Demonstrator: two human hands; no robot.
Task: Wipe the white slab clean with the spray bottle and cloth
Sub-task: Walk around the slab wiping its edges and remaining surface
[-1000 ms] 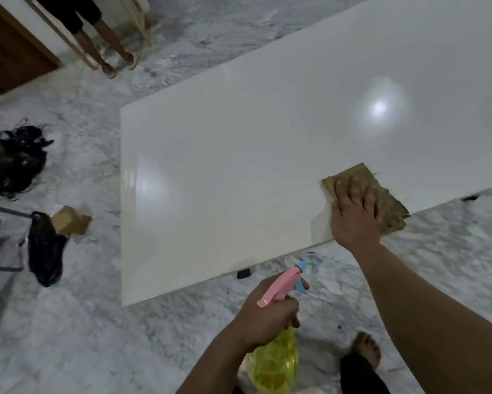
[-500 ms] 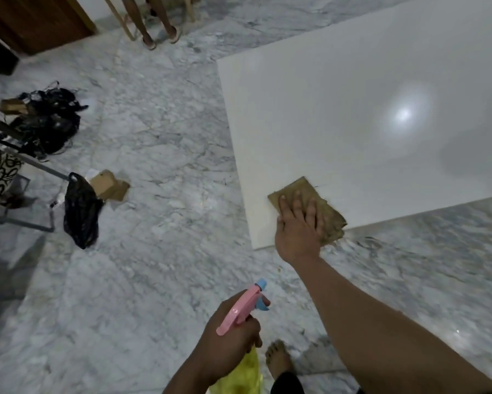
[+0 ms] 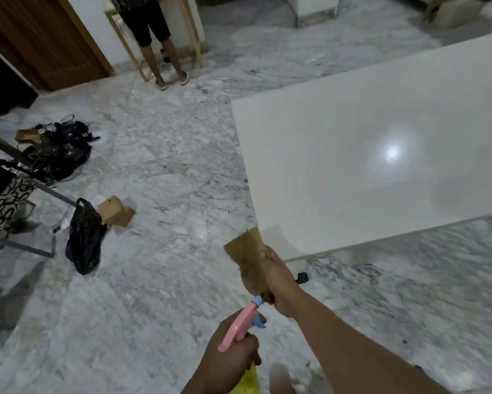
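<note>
Holding the cloth (image 3: 250,261) clenched in our right hand (image 3: 278,280), just off the white slab's (image 3: 367,166) near-left corner; left hand (image 3: 227,362) grasps the spray bottle (image 3: 239,331). Slab lies ahead-right, long axis running rightward, so we judge the right hand nearer.

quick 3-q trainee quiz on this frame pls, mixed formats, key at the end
1. True or false: the cloth lies flat on the white slab.
2. The left hand holds which item? A) black bag B) spray bottle C) cardboard box
3. Fill in: the slab's near corner sits just beyond the ____ hand.

Key
1. False: the cloth is gripped and lifted off, hanging by the slab's corner.
2. B: pink trigger head, yellow body.
3. right
</note>
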